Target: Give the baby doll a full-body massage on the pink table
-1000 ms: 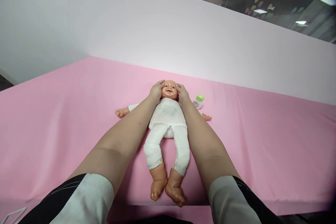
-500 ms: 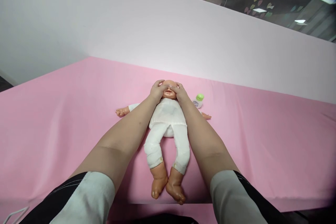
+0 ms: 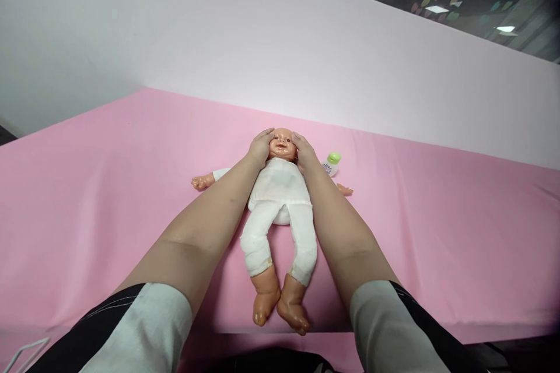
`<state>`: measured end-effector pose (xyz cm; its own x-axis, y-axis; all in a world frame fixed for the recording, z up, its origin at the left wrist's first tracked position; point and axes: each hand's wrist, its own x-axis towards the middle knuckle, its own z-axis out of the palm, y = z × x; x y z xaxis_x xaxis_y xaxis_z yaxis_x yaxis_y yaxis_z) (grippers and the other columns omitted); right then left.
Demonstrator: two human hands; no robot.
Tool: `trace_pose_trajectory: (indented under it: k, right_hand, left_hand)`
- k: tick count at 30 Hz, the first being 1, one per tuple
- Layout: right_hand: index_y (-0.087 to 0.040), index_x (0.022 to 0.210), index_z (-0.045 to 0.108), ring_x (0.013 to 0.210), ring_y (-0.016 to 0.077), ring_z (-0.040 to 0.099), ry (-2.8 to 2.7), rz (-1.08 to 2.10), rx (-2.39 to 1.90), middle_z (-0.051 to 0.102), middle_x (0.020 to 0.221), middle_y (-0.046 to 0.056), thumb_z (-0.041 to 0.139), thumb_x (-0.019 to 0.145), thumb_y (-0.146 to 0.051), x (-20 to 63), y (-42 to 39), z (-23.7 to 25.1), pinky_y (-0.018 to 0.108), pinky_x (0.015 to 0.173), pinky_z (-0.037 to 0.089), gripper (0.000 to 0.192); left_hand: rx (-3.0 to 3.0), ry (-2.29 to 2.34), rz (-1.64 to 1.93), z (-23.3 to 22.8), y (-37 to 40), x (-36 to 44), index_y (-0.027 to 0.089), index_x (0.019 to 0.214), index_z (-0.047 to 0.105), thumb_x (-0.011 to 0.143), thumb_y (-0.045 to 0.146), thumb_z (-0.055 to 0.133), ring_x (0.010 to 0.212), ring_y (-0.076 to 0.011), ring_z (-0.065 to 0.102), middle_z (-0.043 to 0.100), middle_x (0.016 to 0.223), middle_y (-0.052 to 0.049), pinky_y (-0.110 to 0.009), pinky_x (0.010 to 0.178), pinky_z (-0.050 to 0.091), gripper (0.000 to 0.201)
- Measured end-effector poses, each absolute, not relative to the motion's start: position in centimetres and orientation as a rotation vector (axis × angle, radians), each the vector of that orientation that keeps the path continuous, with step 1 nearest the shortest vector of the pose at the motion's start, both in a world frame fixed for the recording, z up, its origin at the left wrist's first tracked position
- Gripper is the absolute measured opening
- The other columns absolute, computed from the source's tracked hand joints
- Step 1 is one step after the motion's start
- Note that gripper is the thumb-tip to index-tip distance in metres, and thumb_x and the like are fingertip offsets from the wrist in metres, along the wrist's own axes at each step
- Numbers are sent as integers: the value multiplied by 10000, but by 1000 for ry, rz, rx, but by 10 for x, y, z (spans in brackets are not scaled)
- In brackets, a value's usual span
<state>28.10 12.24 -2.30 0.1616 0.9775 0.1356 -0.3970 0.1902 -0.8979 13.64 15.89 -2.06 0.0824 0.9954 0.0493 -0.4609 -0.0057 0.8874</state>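
A baby doll (image 3: 280,198) in a white suit lies on its back on the pink cloth, feet toward me and arms spread. My left hand (image 3: 260,148) rests against the left side of the doll's head. My right hand (image 3: 303,152) rests against the right side of the head. The doll's face shows between the two hands. Both hands cup the head with fingers curved along it.
A small clear bottle with a green cap (image 3: 331,164) stands just right of the doll's head, behind my right wrist. The pink cloth (image 3: 437,227) covers the table. A pale pink board (image 3: 306,52) stands upright along the far edge. A thin white wire frame (image 3: 21,352) shows at the bottom left.
Half a second ago my fingers lay over the doll's eyes and forehead. They have slid outward to the sides of the head, uncovering the face. The view has tilted slightly.
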Motion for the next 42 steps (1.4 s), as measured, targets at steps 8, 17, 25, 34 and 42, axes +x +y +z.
trace_pose_trajectory:
  k: [8, 17, 25, 34, 42]
  right_hand:
    - [-289, 1227, 624, 1063, 229, 762, -912, 1204, -820, 785, 1139, -2, 906, 758, -397, 285, 116, -24, 439, 1012, 657, 557]
    - [-301, 1181, 519, 892, 211, 758, -967, 1121, -962, 723, 1006, -38, 986, 677, -433, 277, 117, -16, 389, 836, 677, 700]
    - [-294, 1110, 564, 874, 193, 740, -951, 1076, -969, 719, 948, -44, 920, 782, -515, 276, 126, -22, 373, 865, 658, 532]
    - [-292, 1165, 666, 1046, 249, 756, -863, 1248, -836, 789, 1115, 5, 842, 841, -376, 285, 117, -22, 491, 1023, 652, 378]
    - [-294, 1215, 588, 998, 265, 777, -931, 1225, -780, 773, 1073, -4, 988, 666, -407, 280, 113, -19, 482, 941, 679, 688]
  left_hand:
    - [951, 690, 1366, -21, 152, 133, 211, 1266, 743, 713, 406, 837, 1200, -326, 739, 764, 1265, -113, -488, 1072, 615, 594]
    - [1157, 810, 1424, -18, 146, 133, 222, 1165, 703, 610, 333, 854, 1024, -273, 712, 681, 1101, -55, -411, 933, 607, 585]
    - [1099, 826, 1391, -20, 155, 136, 230, 1114, 690, 698, 351, 801, 921, -240, 702, 681, 977, -30, -384, 890, 595, 447]
    - [907, 762, 1304, -11, 146, 130, 224, 1169, 678, 726, 323, 736, 1063, -308, 752, 762, 1062, -70, -431, 921, 635, 458]
    - [1089, 664, 1409, -14, 143, 126, 199, 1189, 674, 571, 389, 941, 1104, -315, 746, 706, 1162, -88, -501, 1041, 600, 699]
